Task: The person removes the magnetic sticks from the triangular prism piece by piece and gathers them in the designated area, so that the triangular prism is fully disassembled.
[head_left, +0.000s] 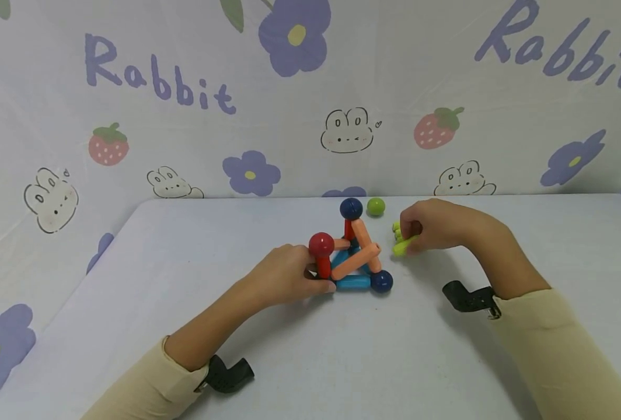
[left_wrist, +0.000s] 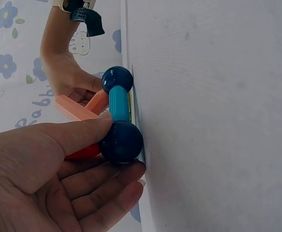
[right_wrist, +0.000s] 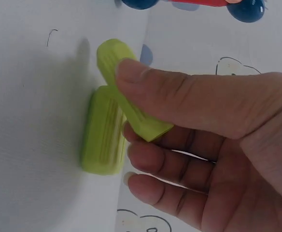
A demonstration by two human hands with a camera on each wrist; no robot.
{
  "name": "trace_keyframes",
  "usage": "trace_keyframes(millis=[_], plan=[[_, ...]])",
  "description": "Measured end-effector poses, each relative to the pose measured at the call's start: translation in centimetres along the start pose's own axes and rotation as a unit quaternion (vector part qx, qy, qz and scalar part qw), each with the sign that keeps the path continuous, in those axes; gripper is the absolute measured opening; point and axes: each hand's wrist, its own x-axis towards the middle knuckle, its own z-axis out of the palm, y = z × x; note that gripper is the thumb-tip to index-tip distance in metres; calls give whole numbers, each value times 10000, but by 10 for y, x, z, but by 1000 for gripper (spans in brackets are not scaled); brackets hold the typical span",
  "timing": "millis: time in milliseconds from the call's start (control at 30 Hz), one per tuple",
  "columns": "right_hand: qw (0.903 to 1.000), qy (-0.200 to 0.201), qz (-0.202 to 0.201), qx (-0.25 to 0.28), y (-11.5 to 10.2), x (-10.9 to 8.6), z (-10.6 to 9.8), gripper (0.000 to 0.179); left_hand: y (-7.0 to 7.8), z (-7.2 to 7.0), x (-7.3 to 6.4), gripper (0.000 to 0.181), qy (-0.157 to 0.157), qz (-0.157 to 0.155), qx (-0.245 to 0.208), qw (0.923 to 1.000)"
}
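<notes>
Left of a magnetic-stick frame, my left hand [head_left: 284, 273] grips its near-left corner. The left wrist view shows the thumb and fingers around a dark blue ball [left_wrist: 121, 143] there, with a light blue stick [left_wrist: 119, 103] running on to another ball. A red ball [head_left: 321, 244] tops a red stick at that corner. Orange sticks [head_left: 356, 262] slant across the frame, and a dark blue ball [head_left: 351, 208] caps its far corner. To the right, my right hand [head_left: 439, 224] pinches a lime green stick [right_wrist: 131, 104] between thumb and fingers, close over another green stick [right_wrist: 102, 137].
A loose green ball [head_left: 376, 206] lies near the back edge of the white table [head_left: 310, 356], beside the frame's far corner. More green sticks [head_left: 397, 228] lie by the right hand. Behind hangs a printed cloth [head_left: 184, 140]. Each wrist carries a black bracket [head_left: 229, 375].
</notes>
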Motion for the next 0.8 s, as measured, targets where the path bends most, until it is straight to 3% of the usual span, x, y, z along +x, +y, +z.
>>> trace_keyframes(millis=[300, 533, 800], plan=[[9969, -131, 640, -447, -1, 4, 9, 13, 0, 0, 1, 29, -21, -34, 45, 10000], [9954, -290, 769, -501, -4, 5, 12, 20, 1, 0, 1, 30, -42, -40, 44, 10000], [9943, -162, 861, -601, 0, 7, 15, 22, 1, 0, 1, 30, -50, -56, 86, 9999]])
